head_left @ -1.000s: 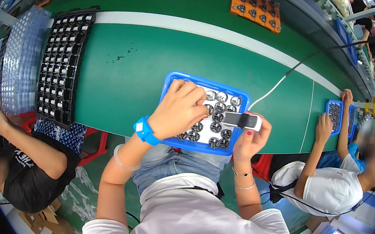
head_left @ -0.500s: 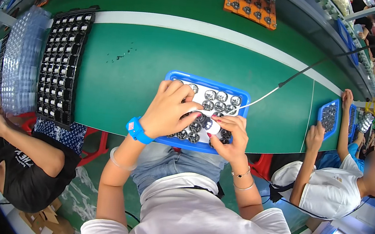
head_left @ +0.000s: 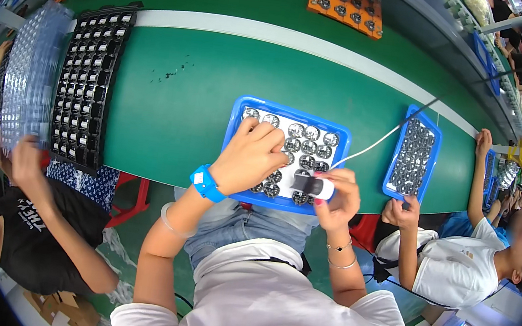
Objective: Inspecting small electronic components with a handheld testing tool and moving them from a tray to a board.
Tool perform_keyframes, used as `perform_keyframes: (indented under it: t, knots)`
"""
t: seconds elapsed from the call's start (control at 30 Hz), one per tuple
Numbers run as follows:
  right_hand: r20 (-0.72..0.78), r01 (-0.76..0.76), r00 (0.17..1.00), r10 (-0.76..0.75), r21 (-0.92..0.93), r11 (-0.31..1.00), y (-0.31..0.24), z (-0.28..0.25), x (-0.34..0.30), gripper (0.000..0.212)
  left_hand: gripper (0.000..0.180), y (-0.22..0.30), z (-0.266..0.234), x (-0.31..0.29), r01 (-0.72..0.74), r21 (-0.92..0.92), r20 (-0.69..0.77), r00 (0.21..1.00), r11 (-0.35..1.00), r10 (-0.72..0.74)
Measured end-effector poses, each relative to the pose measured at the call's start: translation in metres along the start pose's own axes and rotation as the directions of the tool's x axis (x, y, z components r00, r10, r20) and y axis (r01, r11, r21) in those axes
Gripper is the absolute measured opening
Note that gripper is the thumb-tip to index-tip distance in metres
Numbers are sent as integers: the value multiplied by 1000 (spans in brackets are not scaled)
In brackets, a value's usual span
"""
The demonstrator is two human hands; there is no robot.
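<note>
A blue tray [head_left: 294, 106] with a white insert lies in front of me, holding rows of round black-and-silver parts [head_left: 309, 147]. My left hand [head_left: 254, 157], with a blue watch on its wrist, reaches over the tray's left half. Its fingers are curled down among the round parts, and what they pinch, if anything, is hidden. Over the tray's lower right corner my right hand [head_left: 341, 202] grips a small white-and-black cylindrical part [head_left: 323, 188] between thumb and fingers. The part lies tilted sideways, its black end toward my left hand.
A black tray of white cylinders [head_left: 91, 83] and clear plastic trays [head_left: 30, 79] stand on the left. At the back sits an orange fixture [head_left: 346, 7]. A white cable [head_left: 370, 147] crosses above my tray's right side. Co-workers sit both sides; the right one touches another blue tray [head_left: 398, 147].
My hands have moved apart, the right one taking the cylindrical part rightward and turning it sideways. On the right, the co-worker's blue tray has come nearer. The left co-worker's hands have shifted.
</note>
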State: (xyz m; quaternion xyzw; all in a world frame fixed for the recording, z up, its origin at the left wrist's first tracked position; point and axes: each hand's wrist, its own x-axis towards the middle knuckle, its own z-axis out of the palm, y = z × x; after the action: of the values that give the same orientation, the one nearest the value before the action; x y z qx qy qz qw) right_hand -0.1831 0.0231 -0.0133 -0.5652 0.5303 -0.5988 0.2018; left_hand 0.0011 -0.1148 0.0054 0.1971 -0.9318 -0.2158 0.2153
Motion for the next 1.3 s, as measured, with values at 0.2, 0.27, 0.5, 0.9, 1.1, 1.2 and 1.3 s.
perform_keyframes:
  t: [0.2,0.27,0.5,0.9,1.1,1.2,1.3]
  knots:
    - [224,140,972,-75,-290,947,-10,7,8,33,13,2,1,-4,23,-38,-36,999,999,-25]
    - [232,129,971,-58,-305,944,-10,7,8,34,14,4,-1,-7,38,-55,-53,998,998,-40]
    - [230,99,973,-33,-281,955,-8,4,7,33,13,10,-11,-17,8,-95,-21,1000,995,-10]
    - [253,36,967,8,-170,985,-14,-9,-2,31,13,13,2,-16,-10,-13,-15,1000,1000,10]
    - [306,65,952,13,-244,968,-17,-2,-2,35,20,14,-6,-25,39,-93,-78,996,995,-46]
    - [295,44,955,25,-225,973,-17,-2,-3,36,19,19,-13,-29,37,-121,-51,998,992,-43]
    - [292,30,956,35,-215,976,-16,-2,-3,33,14,22,-10,-33,13,-113,13,1000,994,-12]
